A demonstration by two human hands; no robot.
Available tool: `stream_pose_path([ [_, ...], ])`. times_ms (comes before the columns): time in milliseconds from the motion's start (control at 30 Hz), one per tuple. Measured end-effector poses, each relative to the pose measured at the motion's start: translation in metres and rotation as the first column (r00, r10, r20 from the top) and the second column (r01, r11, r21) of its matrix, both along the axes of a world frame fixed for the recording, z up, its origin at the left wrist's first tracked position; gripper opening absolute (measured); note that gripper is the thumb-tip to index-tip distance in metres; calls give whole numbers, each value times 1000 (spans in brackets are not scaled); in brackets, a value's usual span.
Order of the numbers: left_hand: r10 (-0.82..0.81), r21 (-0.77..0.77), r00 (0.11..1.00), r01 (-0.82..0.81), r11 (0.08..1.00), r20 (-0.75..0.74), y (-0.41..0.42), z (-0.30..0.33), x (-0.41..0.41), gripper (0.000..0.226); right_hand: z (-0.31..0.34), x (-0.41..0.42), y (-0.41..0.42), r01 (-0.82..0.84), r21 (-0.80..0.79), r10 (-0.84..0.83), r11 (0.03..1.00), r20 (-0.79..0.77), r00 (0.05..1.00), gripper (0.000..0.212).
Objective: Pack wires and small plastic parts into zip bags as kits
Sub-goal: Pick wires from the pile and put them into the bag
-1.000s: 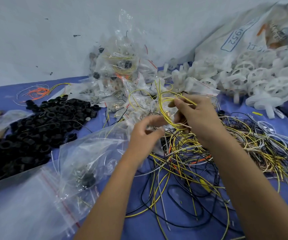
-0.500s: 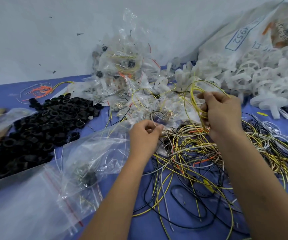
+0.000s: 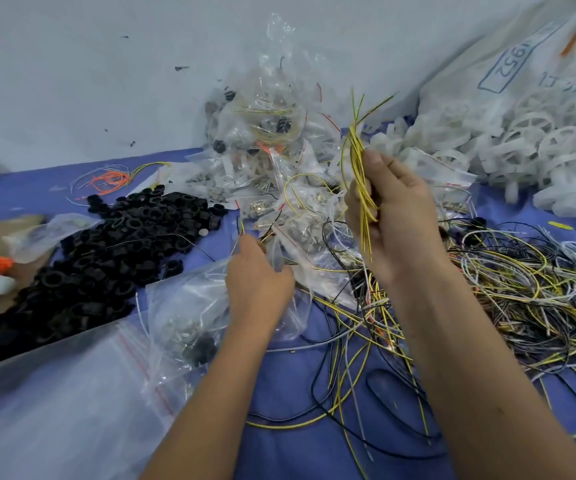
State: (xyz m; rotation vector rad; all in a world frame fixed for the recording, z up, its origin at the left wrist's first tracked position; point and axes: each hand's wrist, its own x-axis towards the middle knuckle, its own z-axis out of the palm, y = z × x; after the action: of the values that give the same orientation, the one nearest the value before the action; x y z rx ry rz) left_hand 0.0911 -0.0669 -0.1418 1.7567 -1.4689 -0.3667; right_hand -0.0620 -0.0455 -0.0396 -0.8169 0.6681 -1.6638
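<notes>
Gripping, right hand (image 3: 395, 216): fingers curled round a thin bundle of yellow wires (image 3: 359, 174), folded and held upright above the table, stiff loose ends fanning out at the top.
Left hand (image 3: 258, 278): lower down, fingertips pinched on the crinkled edge of a clear zip bag (image 3: 189, 317); a fine yellow strand pokes up by the knuckles.
Zip bag: soft glossy film, red seal strip, small dark parts inside, lying on the blue cloth (image 3: 290, 393).
Wire tangle (image 3: 508, 299): yellow, black and white strands looped loosely to the right.
Black rings (image 3: 113, 258): matte heap of small round collars, left.
White wheels (image 3: 539, 143): pale spoked plastic, piled far right.
Packed bags (image 3: 272, 133): shiny crumpled mound against the wall.
</notes>
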Motion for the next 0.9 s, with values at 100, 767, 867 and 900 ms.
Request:
stream_pose_path([
  [100, -46, 20, 995, 48, 999, -91, 1, -3, 13, 23, -8, 12, -3, 115, 57, -98, 992, -249, 964, 9],
  [767, -234, -407, 895, 65, 911, -379, 14, 4, -3, 14, -75, 21, -3, 50, -261, -265, 964, -952, 156, 13],
  [867, -264, -499, 918, 88, 862, -295, 18, 8, -7, 13, -77, 28, -3, 24, -205, -205, 978, -950, 235, 25],
  [900, -260, -514, 922, 81, 854, -286, 19, 9, -8, 13, -78, 29, -3, 8, -173, -169, 985, -951, 260, 27],
])
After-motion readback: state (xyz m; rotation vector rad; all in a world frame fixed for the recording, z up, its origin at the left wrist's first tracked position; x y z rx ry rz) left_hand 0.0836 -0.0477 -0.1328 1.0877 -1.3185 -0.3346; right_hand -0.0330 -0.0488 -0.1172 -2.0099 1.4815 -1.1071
